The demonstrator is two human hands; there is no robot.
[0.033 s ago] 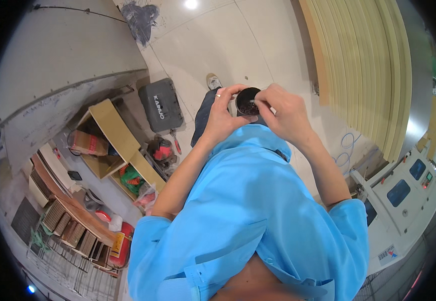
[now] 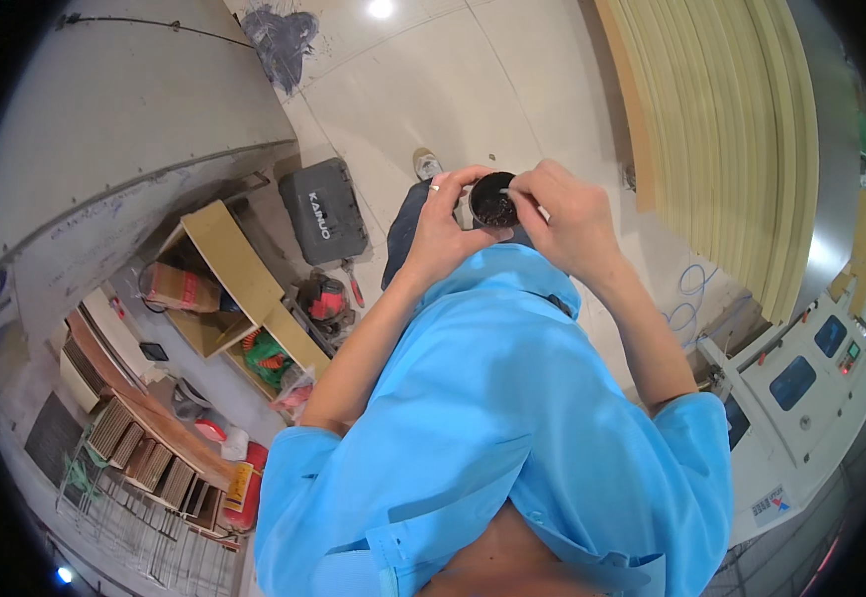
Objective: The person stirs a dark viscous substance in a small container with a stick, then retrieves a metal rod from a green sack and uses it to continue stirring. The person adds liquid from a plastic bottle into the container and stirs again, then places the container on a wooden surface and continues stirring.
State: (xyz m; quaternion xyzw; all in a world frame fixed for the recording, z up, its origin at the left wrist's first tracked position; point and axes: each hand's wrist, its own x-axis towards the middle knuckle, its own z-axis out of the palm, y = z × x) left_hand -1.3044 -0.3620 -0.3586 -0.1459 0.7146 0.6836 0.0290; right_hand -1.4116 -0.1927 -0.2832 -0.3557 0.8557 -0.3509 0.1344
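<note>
Left hand [image 2: 443,234] wrapped around a small round black container [image 2: 493,202], held out in front of the chest above the tiled floor [image 2: 433,90]. Dark bits show inside it. Right hand [image 2: 567,214] pinches a thin pale piece at the container's rim, fingertips closed on it. Grey tool case [image 2: 324,212] lies on the floor to the left, beside an open cardboard box [image 2: 224,274].
</note>
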